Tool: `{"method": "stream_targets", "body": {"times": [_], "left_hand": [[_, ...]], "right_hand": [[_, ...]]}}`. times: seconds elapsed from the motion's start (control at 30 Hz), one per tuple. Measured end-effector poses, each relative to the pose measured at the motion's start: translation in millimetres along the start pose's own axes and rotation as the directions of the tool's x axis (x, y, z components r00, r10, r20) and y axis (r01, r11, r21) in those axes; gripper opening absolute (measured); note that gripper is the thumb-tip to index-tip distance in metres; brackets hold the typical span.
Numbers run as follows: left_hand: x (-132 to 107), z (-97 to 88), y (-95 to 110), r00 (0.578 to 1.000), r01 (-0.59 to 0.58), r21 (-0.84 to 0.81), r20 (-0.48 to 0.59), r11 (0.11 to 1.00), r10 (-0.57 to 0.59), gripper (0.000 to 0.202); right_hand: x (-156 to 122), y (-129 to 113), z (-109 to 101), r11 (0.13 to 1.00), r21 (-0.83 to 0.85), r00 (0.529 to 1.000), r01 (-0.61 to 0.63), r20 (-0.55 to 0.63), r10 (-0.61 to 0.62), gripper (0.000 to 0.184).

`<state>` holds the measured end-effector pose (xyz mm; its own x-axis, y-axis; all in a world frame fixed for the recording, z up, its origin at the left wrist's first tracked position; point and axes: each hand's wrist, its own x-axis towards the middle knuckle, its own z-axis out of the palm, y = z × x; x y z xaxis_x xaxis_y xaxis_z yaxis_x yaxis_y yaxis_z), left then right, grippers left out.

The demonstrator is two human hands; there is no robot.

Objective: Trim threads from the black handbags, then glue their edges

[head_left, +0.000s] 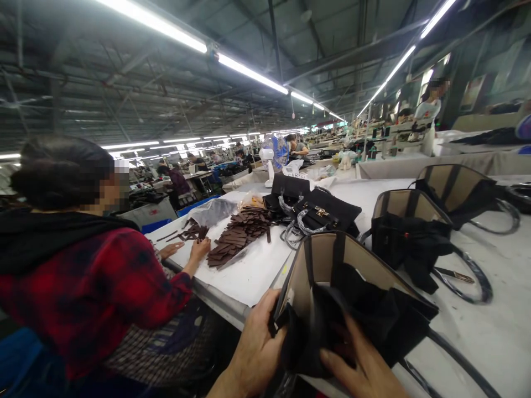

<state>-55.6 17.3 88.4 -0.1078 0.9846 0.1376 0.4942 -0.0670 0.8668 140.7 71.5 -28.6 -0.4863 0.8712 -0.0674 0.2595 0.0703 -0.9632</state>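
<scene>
Close in front of me stands a black handbag (319, 260) with its mouth wide, showing beige inner panels and loose black lining (307, 331) bulging out. At its left edge my left hand (261, 337) is closed, thumb and fingers gripping the rim. My right hand (357, 359) is at the front of the same bag, its fingers in the folds of the lining and partly hidden by them; thumb and fingers pinch the cloth. Plastic-wrapped handles (456, 354) trail off to the right of the bag.
Two similar bags (410, 232) (456, 193) stand to the right on the white table (257, 282). Ahead lie finished-looking black bags (327, 213) and a heap of brown strips (236, 235). At the left, a person in red plaid (124, 276) handles strips. A fan (276, 152) stands behind.
</scene>
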Motion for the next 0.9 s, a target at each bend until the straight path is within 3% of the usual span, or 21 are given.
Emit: {"method": "stream_targets", "body": {"times": [0.1,0.23,0.33,0.43,0.67,0.8,0.9], "left_hand": [[-1,-0.2,1,1.0,-0.002,-0.024,0.023,1.0,0.002,0.027],[1,-2.4,3,1.0,0.011,-0.04,0.023,0.999,-0.01,0.026],[2,-4.9,2,0.998,0.005,-0.036,0.063,0.999,-0.003,0.023],[3,-7.8,2,0.995,-0.021,-0.06,0.101,0.998,0.027,0.024],[15,-21.6,2,0.978,0.091,-0.183,0.202,0.979,-0.054,0.027],[44,-28.2,-12,0.952,0.129,-0.294,0.305,0.947,-0.035,0.032],[67,-31.1,-27,0.932,0.138,-0.335,0.362,0.932,-0.008,0.039]], "right_hand": [[49,-21,1,0.998,0.007,0.976,-0.059,-0.211,0.059,0.096],[102,-19,-2,0.996,-0.088,0.87,0.019,-0.49,-0.06,0.074],[122,-10,0,0.994,-0.11,0.825,0.009,-0.561,-0.069,0.064],[128,-8,4,0.99,-0.142,0.818,-0.002,-0.57,-0.08,0.069],[102,5,-2,0.985,-0.116,0.839,-0.125,-0.542,0.042,0.096],[48,21,0,0.976,-0.197,0.87,-0.095,-0.493,-0.015,0.088],[-6,14,-4,0.926,-0.377,0.96,-0.036,-0.272,-0.073,0.071]]}}
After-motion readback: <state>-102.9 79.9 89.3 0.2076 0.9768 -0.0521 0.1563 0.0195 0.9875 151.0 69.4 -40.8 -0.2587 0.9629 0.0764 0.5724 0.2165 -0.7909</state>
